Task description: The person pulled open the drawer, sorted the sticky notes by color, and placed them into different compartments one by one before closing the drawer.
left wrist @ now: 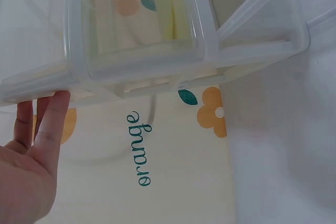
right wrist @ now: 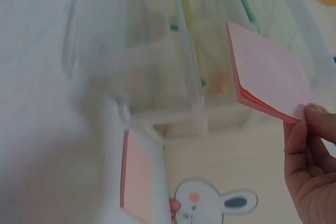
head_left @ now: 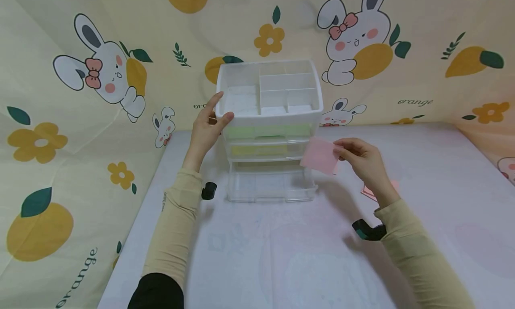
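"Two hands at the box (head_left: 270, 142), yep. What's the R hand (head_left: 364, 159) got?"

"Pink pad (head_left: 320, 155) — pinched by one corner, thumb on top, fingers curled under. R wrist view shows one edge split a bit into layers."

"Where's the pad exactly?"

"Up off the table (head_left: 237, 255), at the box's R side. From the head cam it overlaps the R end of the btm drawer (head_left: 257, 199). Can't tell if they touch."

"OK. L hand (head_left: 205, 130)?"

"On the L side of the tray (head_left: 241, 104), up top. Thumb & index wide apart, thumb at the front corner. In the L wrist view the fingers lie pretty straight vs. the side."

"Drawers?"

"Btm one's pulled out, see-thru. Other two are in: green stuff (head_left: 241, 132) in the upper, yellow stuff (head_left: 257, 150) in the mid. Tray's white, split into compartments of diff. sizes."

"Any other pink?"

"2nd pad (head_left: 368, 193) — flat on the table, R of the box, partly behind the R wrist in the head view."

"Bkgd?"

"Cloth (head_left: 225, 27) w/ bunnies, oranges & flowers. Sleeves (head_left: 177, 219) are tan."
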Action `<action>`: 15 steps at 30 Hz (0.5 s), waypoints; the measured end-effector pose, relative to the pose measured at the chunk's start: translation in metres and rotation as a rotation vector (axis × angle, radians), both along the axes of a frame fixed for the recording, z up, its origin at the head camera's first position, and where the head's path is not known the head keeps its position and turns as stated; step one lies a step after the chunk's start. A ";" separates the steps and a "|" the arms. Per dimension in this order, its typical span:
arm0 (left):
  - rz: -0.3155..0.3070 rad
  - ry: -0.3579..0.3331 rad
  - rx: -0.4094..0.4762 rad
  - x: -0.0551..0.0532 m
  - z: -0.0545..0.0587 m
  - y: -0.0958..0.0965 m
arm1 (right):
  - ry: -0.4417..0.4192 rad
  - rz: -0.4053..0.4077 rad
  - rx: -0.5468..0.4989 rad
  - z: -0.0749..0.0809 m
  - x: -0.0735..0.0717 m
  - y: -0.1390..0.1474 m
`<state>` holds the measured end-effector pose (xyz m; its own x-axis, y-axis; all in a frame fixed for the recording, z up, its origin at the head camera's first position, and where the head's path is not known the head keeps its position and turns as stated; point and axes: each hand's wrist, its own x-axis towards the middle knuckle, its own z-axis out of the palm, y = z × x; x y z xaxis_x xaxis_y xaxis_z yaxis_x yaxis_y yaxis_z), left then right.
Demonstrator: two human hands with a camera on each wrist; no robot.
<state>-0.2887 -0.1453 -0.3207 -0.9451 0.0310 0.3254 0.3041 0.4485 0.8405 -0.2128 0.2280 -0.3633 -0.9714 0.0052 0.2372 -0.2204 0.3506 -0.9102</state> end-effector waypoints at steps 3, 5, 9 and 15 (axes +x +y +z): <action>0.002 0.002 0.000 0.001 0.000 0.001 | 0.022 0.040 -0.032 0.000 -0.003 -0.011; 0.005 0.000 0.001 0.001 0.000 0.001 | 0.033 0.063 -0.044 -0.001 -0.006 -0.020; 0.008 -0.001 -0.001 0.001 0.000 0.001 | 0.025 0.088 -0.049 -0.006 -0.013 -0.039; 0.011 0.000 0.003 0.002 0.000 0.002 | -0.021 0.125 -0.016 -0.016 -0.027 -0.067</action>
